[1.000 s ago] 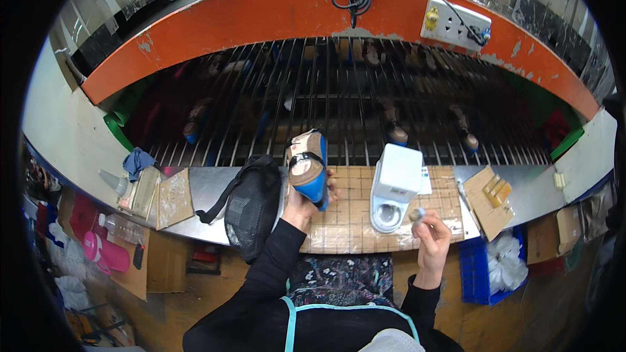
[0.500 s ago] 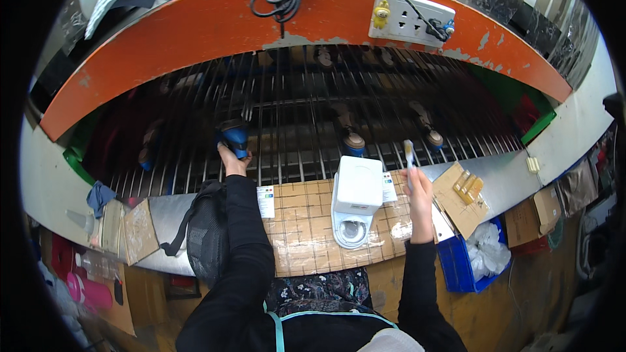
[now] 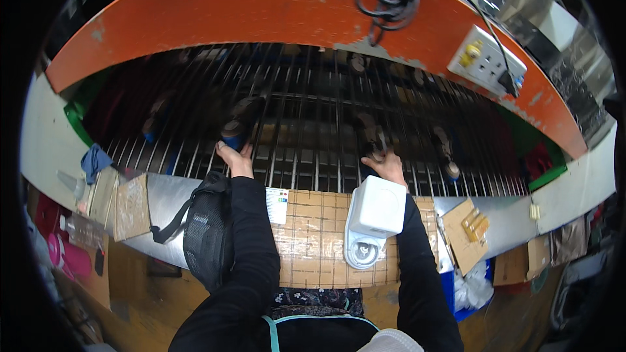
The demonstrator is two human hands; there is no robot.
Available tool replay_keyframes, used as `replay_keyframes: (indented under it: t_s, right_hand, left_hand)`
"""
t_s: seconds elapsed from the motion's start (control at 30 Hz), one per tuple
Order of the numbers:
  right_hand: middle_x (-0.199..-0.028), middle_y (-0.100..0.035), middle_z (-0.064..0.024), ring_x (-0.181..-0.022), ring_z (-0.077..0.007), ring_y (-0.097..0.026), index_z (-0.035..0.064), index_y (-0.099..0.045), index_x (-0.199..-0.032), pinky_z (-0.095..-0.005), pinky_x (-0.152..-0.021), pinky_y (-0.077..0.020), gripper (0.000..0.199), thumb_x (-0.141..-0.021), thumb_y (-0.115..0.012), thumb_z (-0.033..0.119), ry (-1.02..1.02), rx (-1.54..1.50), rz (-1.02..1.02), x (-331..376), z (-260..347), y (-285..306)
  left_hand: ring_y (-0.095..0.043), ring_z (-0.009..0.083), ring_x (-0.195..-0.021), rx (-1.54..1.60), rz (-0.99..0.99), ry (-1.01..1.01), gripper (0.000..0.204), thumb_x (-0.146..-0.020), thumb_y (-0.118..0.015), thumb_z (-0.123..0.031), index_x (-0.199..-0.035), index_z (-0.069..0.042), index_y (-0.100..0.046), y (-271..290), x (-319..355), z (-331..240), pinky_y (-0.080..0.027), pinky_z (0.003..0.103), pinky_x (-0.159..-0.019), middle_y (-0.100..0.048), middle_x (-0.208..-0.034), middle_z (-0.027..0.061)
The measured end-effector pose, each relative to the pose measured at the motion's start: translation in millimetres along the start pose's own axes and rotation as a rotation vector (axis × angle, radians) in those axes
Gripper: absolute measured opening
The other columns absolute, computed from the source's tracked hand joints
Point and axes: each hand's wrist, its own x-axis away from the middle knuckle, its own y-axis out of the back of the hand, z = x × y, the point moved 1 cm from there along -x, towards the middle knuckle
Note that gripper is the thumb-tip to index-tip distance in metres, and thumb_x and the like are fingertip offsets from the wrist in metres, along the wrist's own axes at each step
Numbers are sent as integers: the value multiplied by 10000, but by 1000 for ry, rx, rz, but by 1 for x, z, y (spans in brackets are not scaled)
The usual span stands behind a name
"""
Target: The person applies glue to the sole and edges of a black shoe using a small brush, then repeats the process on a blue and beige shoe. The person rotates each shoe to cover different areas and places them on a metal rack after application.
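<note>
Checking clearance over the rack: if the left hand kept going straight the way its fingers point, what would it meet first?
The left hand points away from the person over the metal bar rack. First in line is the blue-and-dark object at its fingertips; it looks already in contact, though depth is unclear.

Before me, an orange curved beam (image 3: 261, 10) spans my view, chipped in places, carrying a grey socket box (image 3: 486, 58) and a coiled black cable (image 3: 388, 0). Below it, a rack of dark metal bars (image 3: 313, 124) recedes into shadow. My wooden workbench (image 3: 313, 248), ruled in a grid, meets a steel ledge (image 3: 163, 195). Cardboard pieces (image 3: 130, 205) lie at my left; a blue bin (image 3: 456, 293) sits below right.
</note>
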Motion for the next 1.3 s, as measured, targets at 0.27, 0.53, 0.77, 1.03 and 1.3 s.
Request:
replay_keyframes:
  t_s: [0.27, 0.53, 0.77, 1.03, 1.3]
  right_hand:
    - [-1020, -686, -121, -878, -230, -643, -29, -631, -1125, -344, -800, -497, 507, -744, -762, 279, -169, -623, -290, -25, -32, 19]
    - [-804, -504, 17, -705, -54, -492, 90, -454, -995, -196, -635, -416, 320, -805, -666, 236, 165, -1244, -330, 80, 42, 129]
    - [-985, -633, -212, -872, -180, -618, 115, -351, -1051, -268, -740, -509, 575, -698, -775, 279, 221, -1313, 6, 244, 104, 128]
    - [-716, -554, -79, -628, -206, -550, 41, -624, -962, -346, -604, -402, 211, -965, -572, 245, -17, -260, -168, 326, 75, 91]
    - [-792, -551, -34, -760, -211, -541, 145, -666, -884, -369, -740, -278, 69, -833, -706, 169, 38, 283, -390, 318, 67, 67]
  left_hand:
    - [-544, 578, -1069, -332, 15, 9, 973, -879, -534, -544, -1488, -379, 206, -24, 62, -13, -341, 649, -977, -180, -1553, 225]
    - [-528, 344, -1226, -368, 980, 398, 830, -811, -741, -412, -1471, -137, -320, -25, 240, -5, -451, 488, -963, -423, -1427, 196]
    - [-521, 296, -1233, -263, 1287, 984, 959, -708, -834, -203, -1477, -52, -281, 67, 366, -16, -408, 450, -1077, -481, -1355, 157]
    - [-480, 297, -1269, -227, 1189, 571, 1070, -565, -936, -234, -1432, -43, -339, 132, 352, -68, -389, 447, -1100, -478, -1359, 148]
    - [-300, 369, -1399, 83, 1108, -197, 1150, -559, -927, -354, -1481, -92, -291, 152, 306, -149, -244, 587, -1155, -298, -1526, 154]
